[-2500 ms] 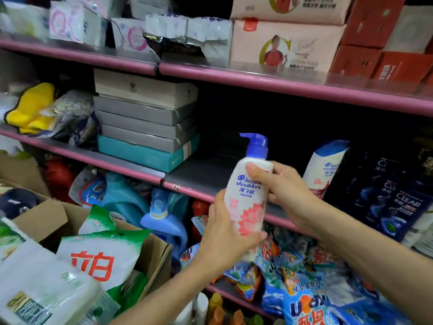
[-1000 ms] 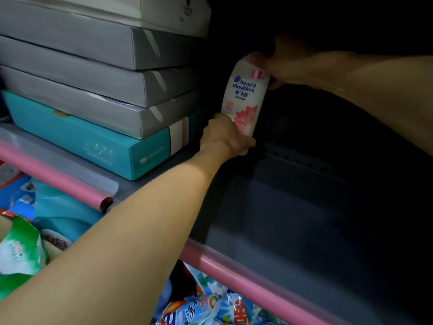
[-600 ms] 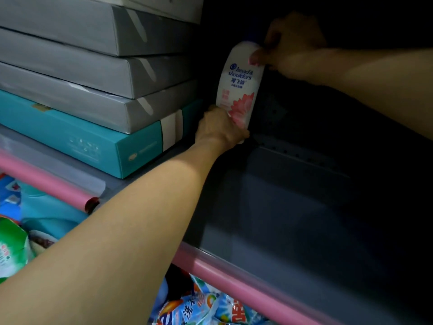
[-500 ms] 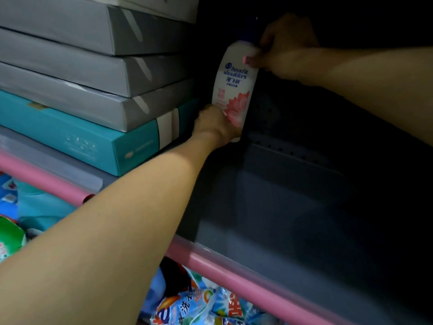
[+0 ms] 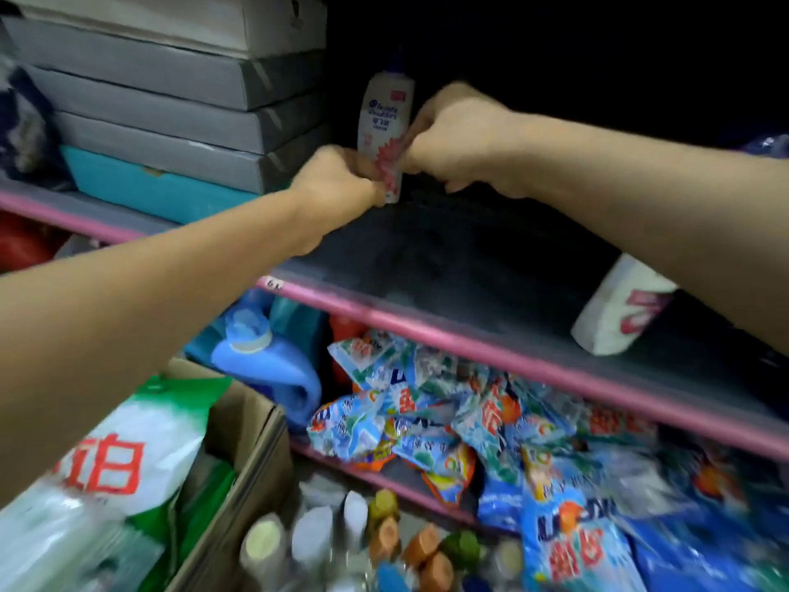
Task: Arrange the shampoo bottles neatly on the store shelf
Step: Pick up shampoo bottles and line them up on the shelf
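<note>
**Q:** Both hands are doing what, exactly?

**A:** Left hand and right hand are curling their fingers around the lower half of an upright white plastic shampoo bottle with a pink flower label and dark blue pump top, one hand on each side. The bottle is standing at the dark back of the grey metal shelf with a pink front rail.

**Q:** How is it likely handling?

**A:** It is looking stiff, smooth and probably a little slippery, tall and narrow, so likely tippy. Holding it low on the body, as now, seems safest; the pump neck looks weaker.

**Q:** What is crowding it?

**A:** A stack of flat grey cardboard boxes on a teal box is sitting just beside it on the left. A second white bottle with red markings is leaning under the right forearm, well apart. Below, blue detergent sachets are lying in a heap, beside a blue jug.
</note>
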Demonstrator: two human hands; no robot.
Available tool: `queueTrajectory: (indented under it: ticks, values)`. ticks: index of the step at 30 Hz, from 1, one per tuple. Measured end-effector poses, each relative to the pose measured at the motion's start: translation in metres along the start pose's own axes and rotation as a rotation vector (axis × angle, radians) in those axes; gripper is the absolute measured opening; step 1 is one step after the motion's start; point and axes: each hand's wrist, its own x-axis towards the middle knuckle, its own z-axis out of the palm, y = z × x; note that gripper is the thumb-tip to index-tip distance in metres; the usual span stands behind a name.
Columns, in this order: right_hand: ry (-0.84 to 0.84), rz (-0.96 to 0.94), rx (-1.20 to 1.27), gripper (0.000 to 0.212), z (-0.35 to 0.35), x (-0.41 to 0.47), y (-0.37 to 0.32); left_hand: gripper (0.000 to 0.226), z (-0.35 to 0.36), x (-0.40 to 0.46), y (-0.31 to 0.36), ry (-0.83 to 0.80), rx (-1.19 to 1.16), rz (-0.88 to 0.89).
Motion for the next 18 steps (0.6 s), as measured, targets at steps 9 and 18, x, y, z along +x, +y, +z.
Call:
queueTrajectory:
  ticks: [9,18]
  values:
    - [-0.157,0.071,0.049,0.017,0.023,-0.204,0.013,0.02,0.019,-0.195,-0.012,-0.247,-0.083,-0.056]
    - [-0.459,0.344,-0.002,0.032,0.129,-0.329,0.134,0.018,0.124,-0.338,-0.113,-0.472,-0.141,-0.407]
